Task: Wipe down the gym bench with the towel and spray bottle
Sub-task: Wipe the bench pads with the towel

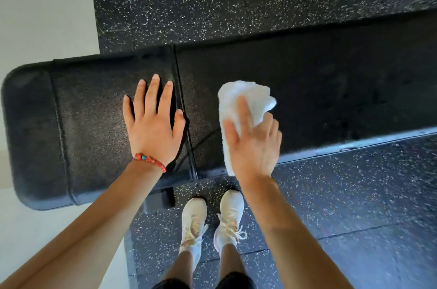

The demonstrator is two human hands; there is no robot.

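Left hand (153, 123) is flat on the black bench (307, 90) with fingers spread wide, holding nothing. Just to its right, the right hand (254, 144) presses a bunched white towel (243, 99) onto the pad, fingers loosely curled over it.

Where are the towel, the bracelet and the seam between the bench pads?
towel (246, 97): head view, bunched upper part.
bracelet (150, 161): head view, red beads on the left wrist.
seam (179, 80): head view, gap between the two pads.
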